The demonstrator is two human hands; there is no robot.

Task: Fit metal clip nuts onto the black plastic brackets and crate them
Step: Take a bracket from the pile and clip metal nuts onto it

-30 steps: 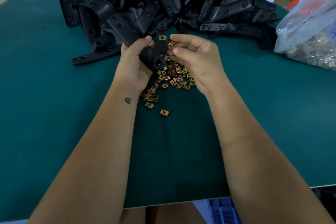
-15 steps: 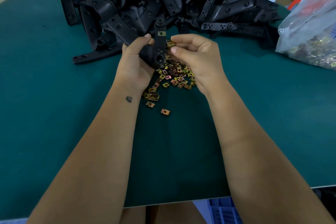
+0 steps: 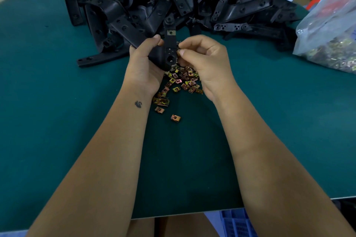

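1. The bracket [image 3: 169, 52] is held upright just above the loose clip nuts [image 3: 181, 82]; one nut [image 3: 170, 32] already sits near its top.
2. Risk: the pinched clip nut [image 3: 178, 52] may go on skewed or slip down among the loose clip nuts.
3. Left hand [image 3: 143, 63] wraps the bracket; right hand [image 3: 204, 59], beside the bracket, pinches the nut against its edge.

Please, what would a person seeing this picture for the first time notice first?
Probably the big heap of black brackets at the far side of the green table. Next, at the centre, the left hand holding one bracket while the right hand pinches a clip nut beside it, above scattered loose nuts.
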